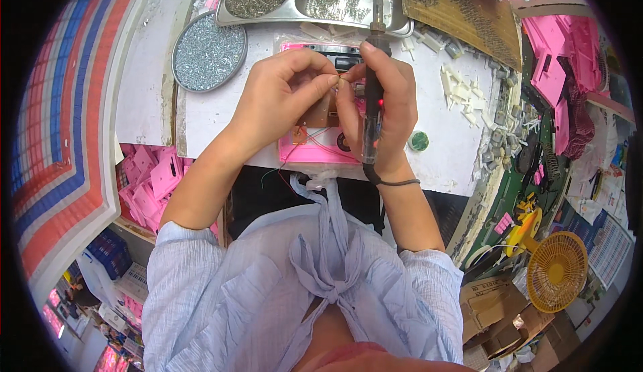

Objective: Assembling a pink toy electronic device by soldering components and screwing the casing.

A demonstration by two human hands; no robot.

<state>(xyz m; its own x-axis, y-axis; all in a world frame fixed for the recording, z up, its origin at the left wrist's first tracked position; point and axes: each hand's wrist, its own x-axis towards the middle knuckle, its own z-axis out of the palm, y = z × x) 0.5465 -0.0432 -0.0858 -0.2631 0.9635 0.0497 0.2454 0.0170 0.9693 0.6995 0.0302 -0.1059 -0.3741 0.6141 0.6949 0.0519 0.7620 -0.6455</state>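
A pink plastic casing (315,152) with dark parts, a brown board (318,114) and thin red wires (315,133) lies on the white worktop before me. Over it, my left hand (281,94) is closed, thumb and forefinger pinched on something tiny I cannot make out. My right hand (394,97) is closed around a soldering iron (372,104), black-handled with a small red light, its metal end pointing away from me. The right thumb and fingertips also come together beside the left fingertips. Both hands cover part of the casing.
A round dish of small silvery parts (209,51) stands at left, a metal tray of screws (328,17) at the back. White plastic pieces (462,94) and a cardboard sheet with small metal parts (462,17) lie at right. A green round lid (418,141) sits near my right wrist.
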